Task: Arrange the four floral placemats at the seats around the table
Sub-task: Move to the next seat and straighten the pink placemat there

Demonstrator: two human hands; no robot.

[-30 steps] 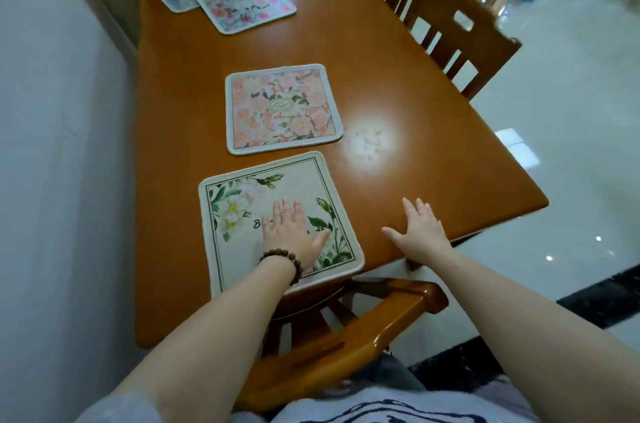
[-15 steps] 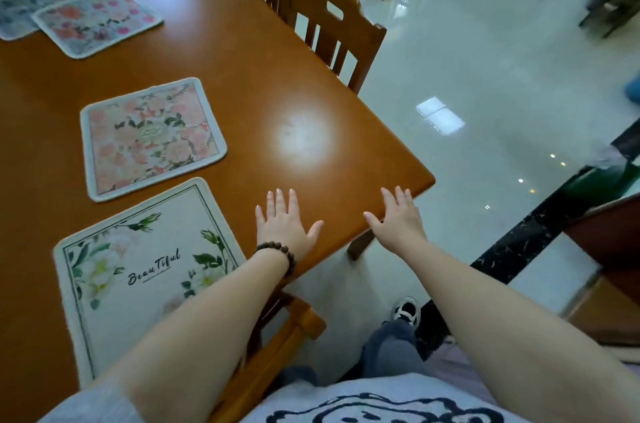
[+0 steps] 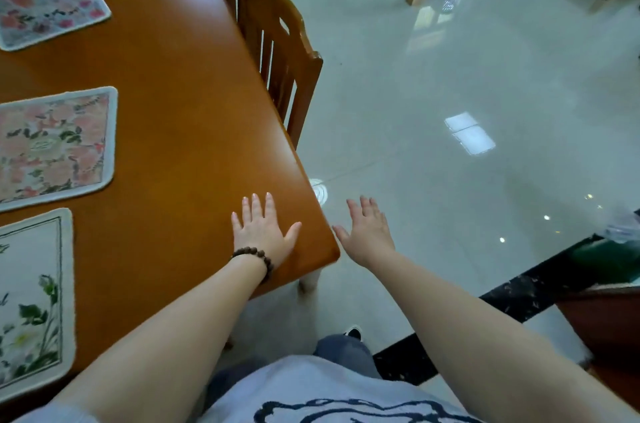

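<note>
Both forearms are bare; the left hand (image 3: 263, 232) carries a bracelet of dark brown round beads (image 3: 254, 254) at the wrist, the right hand (image 3: 367, 232) wears nothing. The torso is covered by a pale grey-blue top with a dark navy line print (image 3: 332, 408). Below it show grey-blue trousers (image 3: 341, 350) and a dark shoe with white trim (image 3: 353, 332).
</note>
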